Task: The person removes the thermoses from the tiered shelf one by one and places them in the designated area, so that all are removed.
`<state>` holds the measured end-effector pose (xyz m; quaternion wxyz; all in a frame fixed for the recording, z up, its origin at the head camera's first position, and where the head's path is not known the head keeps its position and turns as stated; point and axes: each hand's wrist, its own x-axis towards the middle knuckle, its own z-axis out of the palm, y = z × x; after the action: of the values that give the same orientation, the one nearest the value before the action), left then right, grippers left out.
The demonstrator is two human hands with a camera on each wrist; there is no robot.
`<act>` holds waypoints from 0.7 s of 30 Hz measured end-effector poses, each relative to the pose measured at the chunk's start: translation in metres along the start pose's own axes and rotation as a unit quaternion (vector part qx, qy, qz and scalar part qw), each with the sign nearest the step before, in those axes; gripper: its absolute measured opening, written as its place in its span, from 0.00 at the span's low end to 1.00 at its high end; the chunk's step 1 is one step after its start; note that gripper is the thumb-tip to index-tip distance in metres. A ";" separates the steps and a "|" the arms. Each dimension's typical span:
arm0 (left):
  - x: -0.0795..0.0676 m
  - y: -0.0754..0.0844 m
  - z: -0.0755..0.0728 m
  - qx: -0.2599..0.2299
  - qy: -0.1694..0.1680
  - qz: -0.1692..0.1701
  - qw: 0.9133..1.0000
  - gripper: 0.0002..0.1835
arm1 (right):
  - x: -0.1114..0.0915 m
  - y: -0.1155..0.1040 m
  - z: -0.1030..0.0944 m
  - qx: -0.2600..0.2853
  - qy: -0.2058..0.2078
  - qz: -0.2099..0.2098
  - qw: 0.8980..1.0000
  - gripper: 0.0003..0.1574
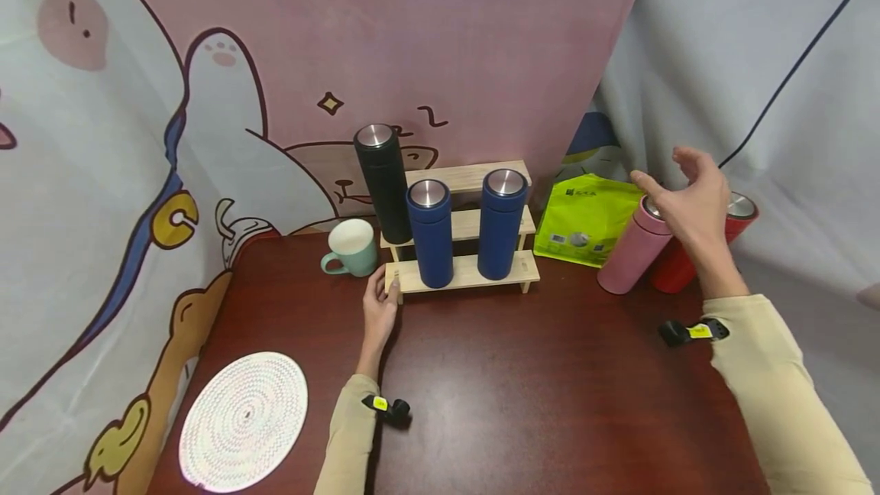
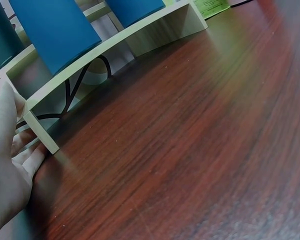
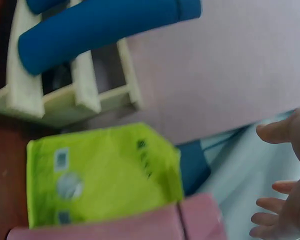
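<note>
My left hand (image 1: 380, 310) grips the left end of a tiered wooden rack (image 1: 466, 272), thumb on the lowest step and fingers round its side. Two blue thermoses (image 1: 433, 243) (image 1: 502, 231) stand upright on that step. A black thermos (image 1: 386, 197) rises from a higher step at the left. My right hand (image 1: 696, 208) is raised over a pink thermos (image 1: 629, 254), thumb and fingers spread apart. In the right wrist view, a gap shows between those fingers (image 3: 268, 220) and the pink thermos (image 3: 200, 220). Behind the hand, a red thermos (image 1: 741, 220) is partly hidden.
Left of the rack sits a mint-green mug (image 1: 353, 247). A round woven mat (image 1: 244, 422) lies at the table's front left. Between the rack and the pink thermos stands a bright green bag (image 1: 584, 220). Printed cloth (image 1: 481, 59) hangs behind the table (image 1: 550, 388).
</note>
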<state>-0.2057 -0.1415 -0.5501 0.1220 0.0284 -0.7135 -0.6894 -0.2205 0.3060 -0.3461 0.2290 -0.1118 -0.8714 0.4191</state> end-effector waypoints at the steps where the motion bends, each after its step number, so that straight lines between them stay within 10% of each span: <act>1: 0.000 0.000 0.000 -0.001 0.000 -0.001 1.000 0.26 | 0.001 -0.006 0.002 0.008 0.006 -0.002 1.000 0.48; 21: 0.001 -0.001 0.001 0.016 0.010 -0.001 1.000 0.26 | -0.001 -0.083 0.042 0.093 -0.016 -0.043 0.995 0.42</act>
<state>-0.2075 -0.1404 -0.5512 0.1280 0.0378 -0.7230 -0.6779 -0.2407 0.2257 -0.3041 0.2426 -0.0459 -0.8363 0.4895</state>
